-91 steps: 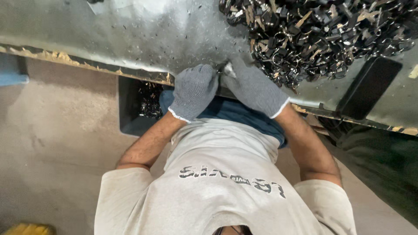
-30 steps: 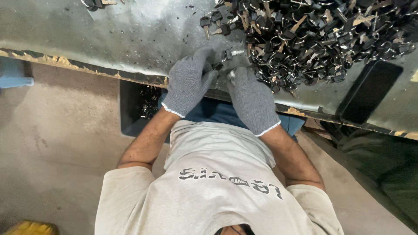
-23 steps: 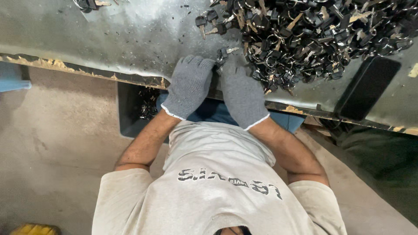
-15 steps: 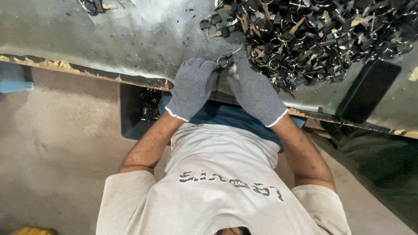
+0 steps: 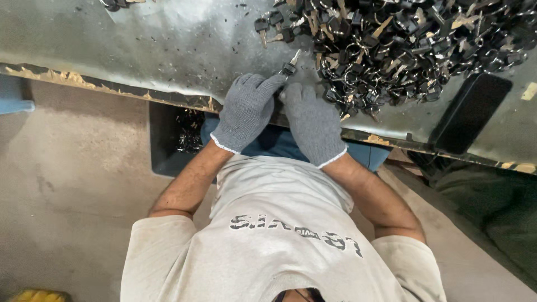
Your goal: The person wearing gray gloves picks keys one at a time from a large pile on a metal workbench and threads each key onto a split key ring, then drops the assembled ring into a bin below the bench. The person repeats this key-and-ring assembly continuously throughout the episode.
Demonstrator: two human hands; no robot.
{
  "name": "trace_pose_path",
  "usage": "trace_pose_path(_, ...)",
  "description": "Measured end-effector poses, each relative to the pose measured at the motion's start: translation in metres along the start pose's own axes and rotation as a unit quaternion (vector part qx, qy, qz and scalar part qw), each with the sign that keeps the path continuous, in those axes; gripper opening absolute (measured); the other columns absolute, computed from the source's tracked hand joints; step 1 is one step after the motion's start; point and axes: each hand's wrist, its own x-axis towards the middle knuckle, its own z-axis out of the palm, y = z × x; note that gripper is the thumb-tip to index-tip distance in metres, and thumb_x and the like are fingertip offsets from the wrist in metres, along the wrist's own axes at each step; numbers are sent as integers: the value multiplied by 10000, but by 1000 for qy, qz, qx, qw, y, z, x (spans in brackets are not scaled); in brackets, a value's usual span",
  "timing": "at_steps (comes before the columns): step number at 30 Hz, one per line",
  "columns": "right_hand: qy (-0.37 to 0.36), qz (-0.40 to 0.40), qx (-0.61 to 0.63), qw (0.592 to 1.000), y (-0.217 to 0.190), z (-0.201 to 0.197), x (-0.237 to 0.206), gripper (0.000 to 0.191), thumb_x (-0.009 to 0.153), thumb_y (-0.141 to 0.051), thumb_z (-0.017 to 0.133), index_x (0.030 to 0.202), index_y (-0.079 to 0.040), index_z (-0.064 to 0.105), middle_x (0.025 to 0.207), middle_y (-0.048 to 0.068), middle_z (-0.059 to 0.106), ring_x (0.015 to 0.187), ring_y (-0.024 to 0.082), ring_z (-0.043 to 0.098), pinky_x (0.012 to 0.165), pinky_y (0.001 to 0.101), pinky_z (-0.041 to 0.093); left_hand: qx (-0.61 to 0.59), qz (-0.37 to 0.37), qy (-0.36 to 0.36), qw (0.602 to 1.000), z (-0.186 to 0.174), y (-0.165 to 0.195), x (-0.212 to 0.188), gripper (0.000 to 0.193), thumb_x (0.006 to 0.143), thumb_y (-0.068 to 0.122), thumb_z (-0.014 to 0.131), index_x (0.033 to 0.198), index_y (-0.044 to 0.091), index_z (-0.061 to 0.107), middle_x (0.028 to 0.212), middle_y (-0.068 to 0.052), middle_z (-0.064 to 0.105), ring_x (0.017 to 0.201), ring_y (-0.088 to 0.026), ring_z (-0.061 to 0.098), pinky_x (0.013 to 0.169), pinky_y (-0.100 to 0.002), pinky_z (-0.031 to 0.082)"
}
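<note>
Key [image 5: 291, 64]: pinched at your fingertips, blade pointing away, just clear of the pile.
Left hand [image 5: 248, 112]: closed on the key's black head.
Right hand [image 5: 313, 123]: fingers curled beside it; grip unclear.
Change: hands came back from key pile [image 5: 403, 45]; one key now separated.

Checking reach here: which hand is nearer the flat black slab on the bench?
Right. The right hand sits beside the key pile, short of the black slab; the left hand is farther off.
</note>
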Motion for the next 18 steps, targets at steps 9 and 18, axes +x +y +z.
trace_pose_path(9,66,8,282,957,12,-23,16,485,934,-182,663,1300,82,485,1096,311,683,773,471,690,562,517,550,-11,-61,66,996,3,7,-8,418,915,121,709,1302,15,593,1013,-107,654,946,-336,639,844,-462,500)
trace_pose_path(18,36,-65,-27,997,0,-9,-7,204,1003,-229,661,1053,-54,567,835,148,675,605,298,712,440,415,546,47,-53,46,996,11,6,-16,137,922,183,740,960,106,633,866,-109,640,795,-322,653,729,-457,506)
